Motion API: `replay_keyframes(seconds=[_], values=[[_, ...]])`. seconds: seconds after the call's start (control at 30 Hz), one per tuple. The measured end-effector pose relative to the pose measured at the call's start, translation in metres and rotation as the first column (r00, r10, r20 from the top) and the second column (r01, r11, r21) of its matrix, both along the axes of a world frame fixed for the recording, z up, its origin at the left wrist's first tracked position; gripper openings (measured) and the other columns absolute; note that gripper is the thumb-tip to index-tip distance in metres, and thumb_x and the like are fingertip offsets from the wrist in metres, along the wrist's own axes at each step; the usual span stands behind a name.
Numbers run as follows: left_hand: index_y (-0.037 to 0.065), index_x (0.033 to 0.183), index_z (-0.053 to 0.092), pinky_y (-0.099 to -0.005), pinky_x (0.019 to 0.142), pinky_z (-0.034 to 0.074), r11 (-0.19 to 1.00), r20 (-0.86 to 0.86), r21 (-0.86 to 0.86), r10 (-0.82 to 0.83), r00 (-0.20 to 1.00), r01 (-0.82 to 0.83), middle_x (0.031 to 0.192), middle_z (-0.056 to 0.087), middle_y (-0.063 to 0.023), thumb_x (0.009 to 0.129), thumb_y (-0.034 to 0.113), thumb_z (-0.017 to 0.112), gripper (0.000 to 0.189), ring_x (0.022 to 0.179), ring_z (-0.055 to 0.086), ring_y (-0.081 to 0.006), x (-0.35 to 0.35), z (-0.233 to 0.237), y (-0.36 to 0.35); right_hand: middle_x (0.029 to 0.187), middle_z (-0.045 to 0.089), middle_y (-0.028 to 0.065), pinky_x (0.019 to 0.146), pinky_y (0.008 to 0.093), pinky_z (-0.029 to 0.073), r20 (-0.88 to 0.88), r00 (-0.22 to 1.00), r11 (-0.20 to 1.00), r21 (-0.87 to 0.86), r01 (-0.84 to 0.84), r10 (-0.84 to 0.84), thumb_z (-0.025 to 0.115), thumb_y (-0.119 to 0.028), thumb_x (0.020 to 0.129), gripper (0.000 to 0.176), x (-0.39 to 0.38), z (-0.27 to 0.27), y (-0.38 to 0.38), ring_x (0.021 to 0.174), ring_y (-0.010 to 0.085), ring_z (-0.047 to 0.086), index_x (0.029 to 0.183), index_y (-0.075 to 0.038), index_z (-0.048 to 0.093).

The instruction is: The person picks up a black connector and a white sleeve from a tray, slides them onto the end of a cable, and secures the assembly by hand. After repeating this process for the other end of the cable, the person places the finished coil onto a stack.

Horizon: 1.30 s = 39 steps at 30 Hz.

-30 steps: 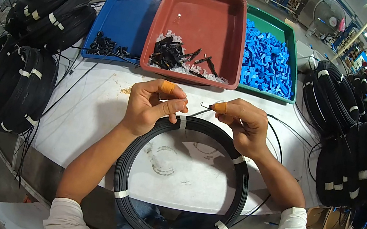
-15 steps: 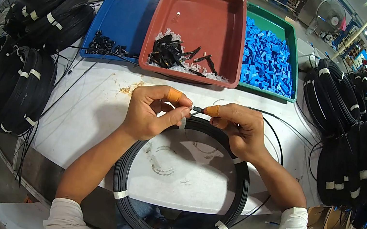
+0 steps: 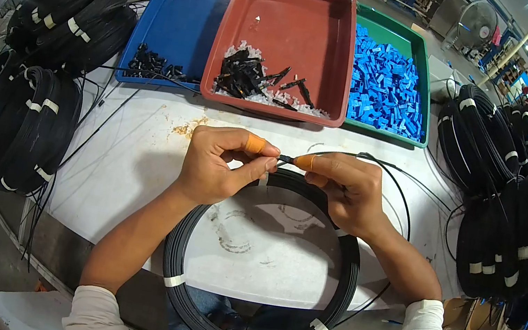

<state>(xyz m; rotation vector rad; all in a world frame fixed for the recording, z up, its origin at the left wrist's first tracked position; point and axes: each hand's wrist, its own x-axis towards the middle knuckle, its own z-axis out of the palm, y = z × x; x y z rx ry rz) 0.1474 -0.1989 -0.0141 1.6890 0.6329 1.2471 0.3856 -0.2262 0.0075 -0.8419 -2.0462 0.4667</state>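
My left hand is pinched, its thumb and taped forefinger on one end of a small black connector. My right hand grips the other side, where the black cable loops away to the right. Orange tape wraps a finger on each hand. The fingertips are a short gap apart, with the dark connector bridging them. Below both hands lies a coil of black cable, bound with white tape and overhanging the table's front edge.
Along the back stand a blue tray with small black parts, a red tray with black and clear pieces, and a green tray of blue clips. Taped cable coils are stacked left, and more coils right of the white table.
My right hand has shifted slightly, its forefinger straightening along the connector. The cable loop at the right has moved a little outward. My left hand stays nearly in place.
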Motion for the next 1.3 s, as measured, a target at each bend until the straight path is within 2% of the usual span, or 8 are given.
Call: replay_keyframes(seconds=[0.07, 0.2, 0.4, 0.57, 0.93, 1.1, 1.2, 1.3], values=[[-0.008, 0.094, 0.071, -0.0262, 0.068, 0.061, 0.986, -0.114, 0.156, 0.070, 0.991, -0.052, 0.088, 0.072, -0.0150, 0.085, -0.006, 0.070, 0.009, 0.076, 0.073, -0.0184, 0.000, -0.001, 0.001, 0.086, 0.071, 0.0130, 0.066, 0.0309, 0.060, 0.154, 0.987, 0.996, 0.086, 0.028, -0.041, 0.056, 0.020, 0.060, 0.057, 0.000, 0.010, -0.006, 0.077, 0.0238, 0.073, 0.110, -0.004, 0.072], [-0.009, 0.094, 0.072, -0.0261, 0.069, 0.061, 0.988, -0.134, 0.150, 0.049, 0.990, -0.029, 0.087, 0.073, -0.0152, 0.085, -0.007, 0.070, 0.010, 0.078, 0.073, -0.0184, 0.001, 0.002, -0.002, 0.089, 0.072, 0.0128, 0.068, 0.0316, 0.062, 0.161, 0.987, 0.999, 0.049, 0.017, -0.025, 0.056, 0.020, 0.059, 0.059, 0.000, 0.014, -0.012, 0.080, 0.0248, 0.074, 0.111, -0.004, 0.071], [-0.008, 0.105, 0.071, -0.0280, 0.077, 0.061, 0.973, -0.177, 0.189, 0.163, 0.971, -0.129, 0.093, 0.074, -0.0182, 0.084, -0.007, 0.071, 0.021, 0.085, 0.074, -0.0199, 0.003, 0.000, -0.003, 0.089, 0.073, 0.0161, 0.072, 0.0303, 0.060, 0.025, 0.998, 0.988, -0.137, 0.065, -0.062, 0.050, 0.022, 0.064, 0.055, -0.003, 0.000, -0.006, 0.081, 0.0226, 0.074, 0.109, -0.002, 0.072], [-0.007, 0.118, 0.065, -0.0287, 0.085, 0.059, 0.967, 0.010, 0.106, 0.230, 0.973, -0.230, 0.093, 0.074, -0.0184, 0.084, -0.006, 0.073, 0.035, 0.092, 0.073, -0.0193, 0.008, -0.002, -0.001, 0.093, 0.074, 0.0176, 0.076, 0.0305, 0.060, -0.079, 0.996, 0.974, -0.224, 0.031, -0.050, 0.045, 0.023, 0.068, 0.055, -0.001, -0.004, 0.002, 0.084, 0.0195, 0.074, 0.109, -0.001, 0.073], [-0.008, 0.108, 0.068, -0.0273, 0.080, 0.059, 0.972, -0.061, 0.126, 0.208, 0.976, -0.199, 0.091, 0.075, -0.0174, 0.084, -0.005, 0.073, 0.025, 0.086, 0.074, -0.0183, 0.005, 0.000, -0.004, 0.098, 0.074, 0.0168, 0.078, 0.0309, 0.059, -0.070, 0.994, 0.992, -0.109, 0.072, -0.079, 0.058, 0.019, 0.078, 0.035, -0.008, -0.006, -0.002, 0.088, 0.0233, 0.074, 0.106, 0.002, 0.071], [-0.007, 0.097, 0.074, -0.0265, 0.074, 0.060, 0.926, -0.089, 0.309, 0.255, 0.963, -0.216, 0.091, 0.076, -0.0155, 0.080, -0.003, 0.077, 0.018, 0.079, 0.075, -0.0178, 0.005, -0.002, -0.003, 0.094, 0.075, 0.0144, 0.079, 0.0295, 0.058, -0.183, 0.982, 0.943, -0.332, -0.020, -0.044, 0.062, 0.013, 0.085, 0.027, -0.006, -0.008, -0.001, 0.088, 0.0172, 0.073, 0.107, 0.002, 0.070], [-0.007, 0.096, 0.074, -0.0267, 0.075, 0.060, 0.931, -0.102, 0.288, 0.262, 0.960, -0.223, 0.091, 0.076, -0.0158, 0.079, -0.003, 0.077, 0.017, 0.080, 0.075, -0.0188, 0.005, 0.000, -0.004, 0.094, 0.075, 0.0134, 0.079, 0.0294, 0.057, -0.251, 0.967, 0.952, -0.304, -0.031, -0.049, 0.062, 0.012, 0.085, 0.027, -0.006, -0.016, 0.001, 0.088, 0.0147, 0.071, 0.108, 0.001, 0.069], [-0.009, 0.104, 0.070, -0.0285, 0.079, 0.059, 0.933, -0.103, 0.308, 0.228, 0.968, -0.187, 0.092, 0.075, -0.0181, 0.081, -0.004, 0.075, 0.024, 0.087, 0.075, -0.0218, -0.001, -0.005, 0.000, 0.097, 0.074, 0.0142, 0.079, 0.0286, 0.057, -0.128, 0.992, 0.970, -0.244, -0.013, -0.019, 0.061, 0.014, 0.082, 0.031, -0.004, -0.010, 0.006, 0.086, 0.0182, 0.073, 0.109, 0.000, 0.070]])
